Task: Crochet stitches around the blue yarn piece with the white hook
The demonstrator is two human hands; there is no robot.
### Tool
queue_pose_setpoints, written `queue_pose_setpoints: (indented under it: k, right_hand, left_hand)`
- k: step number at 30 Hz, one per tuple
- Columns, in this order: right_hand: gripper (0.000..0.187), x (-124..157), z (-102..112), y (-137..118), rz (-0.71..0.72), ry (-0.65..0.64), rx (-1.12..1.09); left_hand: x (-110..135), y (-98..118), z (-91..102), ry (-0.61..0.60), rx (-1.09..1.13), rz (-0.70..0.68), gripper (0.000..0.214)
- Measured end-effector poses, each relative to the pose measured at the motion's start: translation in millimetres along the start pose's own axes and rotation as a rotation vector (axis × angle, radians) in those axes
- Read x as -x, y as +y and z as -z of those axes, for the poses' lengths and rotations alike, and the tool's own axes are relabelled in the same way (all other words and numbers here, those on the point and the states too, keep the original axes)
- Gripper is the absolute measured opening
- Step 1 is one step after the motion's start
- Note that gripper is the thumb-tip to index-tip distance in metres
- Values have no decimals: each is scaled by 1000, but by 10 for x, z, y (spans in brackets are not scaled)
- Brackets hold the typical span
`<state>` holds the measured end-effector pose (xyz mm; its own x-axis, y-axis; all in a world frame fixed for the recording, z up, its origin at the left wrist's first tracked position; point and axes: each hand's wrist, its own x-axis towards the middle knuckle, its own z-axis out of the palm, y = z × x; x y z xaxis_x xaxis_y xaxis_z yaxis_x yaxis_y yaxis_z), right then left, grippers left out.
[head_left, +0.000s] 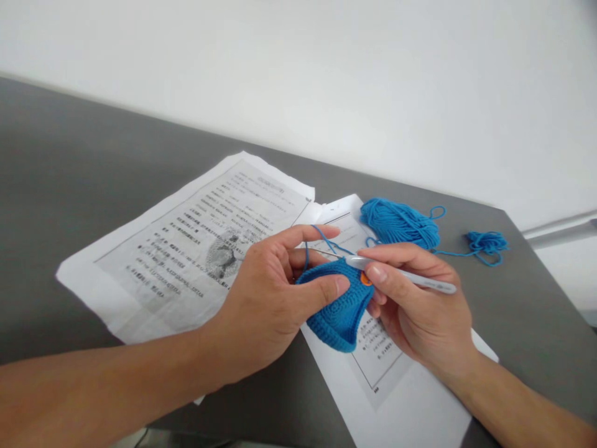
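Observation:
A cupped piece of blue crochet work (336, 309) hangs between my hands above the printed sheets. My left hand (275, 292) pinches it, thumb on the near side, while blue yarn (321, 234) loops over the raised index finger. My right hand (420, 305) is closed on the pale grey handle of a crochet hook (405, 277), held like a pen. The hook's thin metal shaft points left across the work's upper edge; its tip lies near my left fingers. A small orange stitch marker (366, 279) sits at the work's right edge, partly behind my right thumb.
Printed paper sheets (186, 230) lie on the dark grey table (84, 168). A blue yarn skein (401, 223) rests behind my right hand, with a strand running to a small yarn tangle (485, 246). A white wall (298, 81) borders the table's back edge.

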<state>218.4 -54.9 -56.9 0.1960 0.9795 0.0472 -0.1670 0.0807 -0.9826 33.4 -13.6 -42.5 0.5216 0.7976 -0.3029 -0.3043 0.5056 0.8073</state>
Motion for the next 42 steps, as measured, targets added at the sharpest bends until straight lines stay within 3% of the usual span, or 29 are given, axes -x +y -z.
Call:
queue_pose_setpoints:
  k: [10,19,29,42]
  right_hand:
    - [20,-2,-19,-4,24,-29,-1]
    - [15,43,58,-14,121,-30,86]
    - [19,44,27,-113,42,-80,-43]
    - [18,53,25,-217,176,-64,20]
  left_hand:
    - [1,35,-13,20,-57,-67,53]
    - [23,76,-6,35,-64,-27,71]
    - [27,84,-7,8,-49,-17,69]
    - [45,79,-8,69,-128,-78,65]
